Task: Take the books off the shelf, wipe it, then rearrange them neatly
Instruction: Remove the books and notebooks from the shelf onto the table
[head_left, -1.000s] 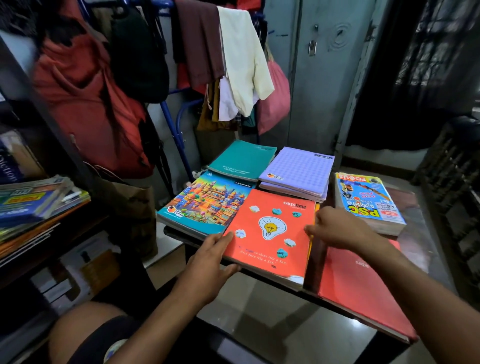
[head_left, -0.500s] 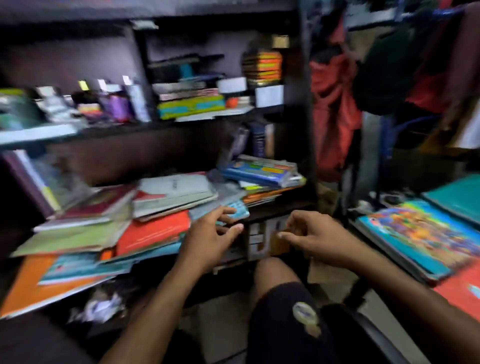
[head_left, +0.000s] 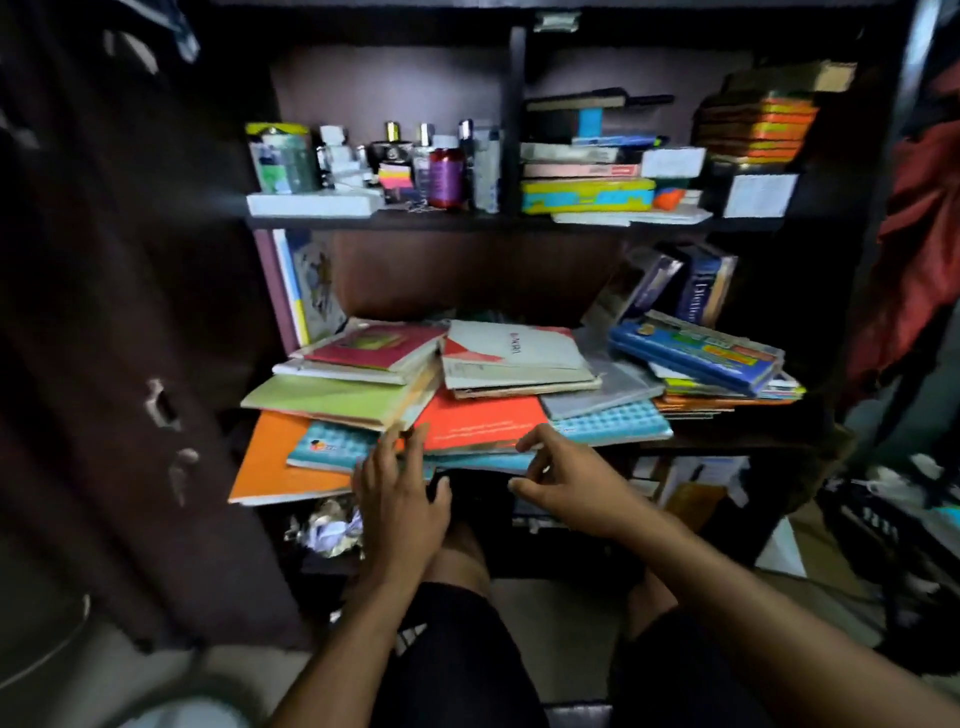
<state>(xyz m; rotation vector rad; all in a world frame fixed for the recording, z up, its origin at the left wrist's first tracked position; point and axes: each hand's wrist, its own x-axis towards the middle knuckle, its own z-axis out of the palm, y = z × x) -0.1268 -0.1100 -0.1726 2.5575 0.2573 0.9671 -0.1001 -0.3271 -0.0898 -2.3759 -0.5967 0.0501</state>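
Observation:
A dark wooden shelf (head_left: 727, 441) holds a messy heap of books and notebooks. A red-orange notebook (head_left: 483, 418) lies at the front middle, under a grey-white book (head_left: 514, 356). An orange notebook (head_left: 270, 462) and a teal one (head_left: 332, 444) jut out at the left. A blue book stack (head_left: 696, 353) sits at the right. My left hand (head_left: 400, 499) reaches with straight fingers to the front edge of the pile, fingertips at the red-orange notebook. My right hand (head_left: 566, 478) hovers at the same edge, index finger and thumb spread apart, holding nothing.
The upper shelf (head_left: 467, 221) carries bottles (head_left: 444, 174), boxes and stacked books (head_left: 587, 195). Upright books (head_left: 696, 286) lean at the back right. Crumpled paper (head_left: 327, 530) lies on the lower level. Red cloth (head_left: 919, 234) hangs at the right. A dark door panel (head_left: 130, 364) stands at the left.
My view has swung left from the table of laid-out notebooks to the shelf. Both hands left the orange notebook on the table and reached the front edge of the shelf pile.

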